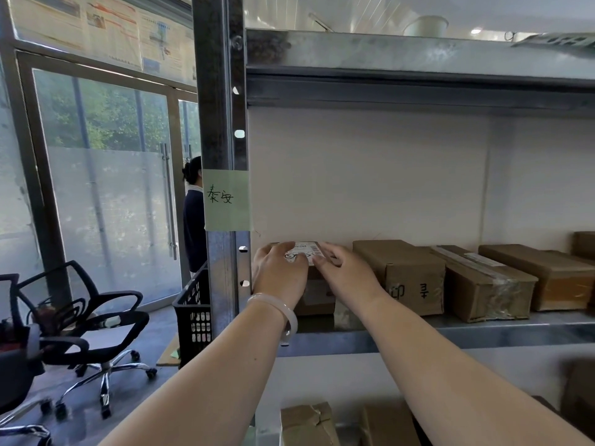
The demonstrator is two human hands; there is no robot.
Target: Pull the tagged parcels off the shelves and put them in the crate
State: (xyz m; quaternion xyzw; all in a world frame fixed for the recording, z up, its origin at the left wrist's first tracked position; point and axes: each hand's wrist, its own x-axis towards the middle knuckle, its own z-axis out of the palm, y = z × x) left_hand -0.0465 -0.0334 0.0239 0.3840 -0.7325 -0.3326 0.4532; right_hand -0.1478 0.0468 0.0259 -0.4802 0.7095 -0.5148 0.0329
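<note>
A brown cardboard parcel with a white shipping label on top stands at the left end of the metal shelf. My left hand, with a pale bangle on the wrist, lies over the parcel's left top edge, fingers curled onto the label. My right hand rests on the parcel's right top edge, fingers bent over it. Both hands hide much of the box. A black plastic crate stands on the floor left of the shelf post.
Three more brown parcels line the same shelf to the right. Further boxes sit on the shelf below. A green handwritten note is taped to the post. Office chairs and a person stand near the glass door.
</note>
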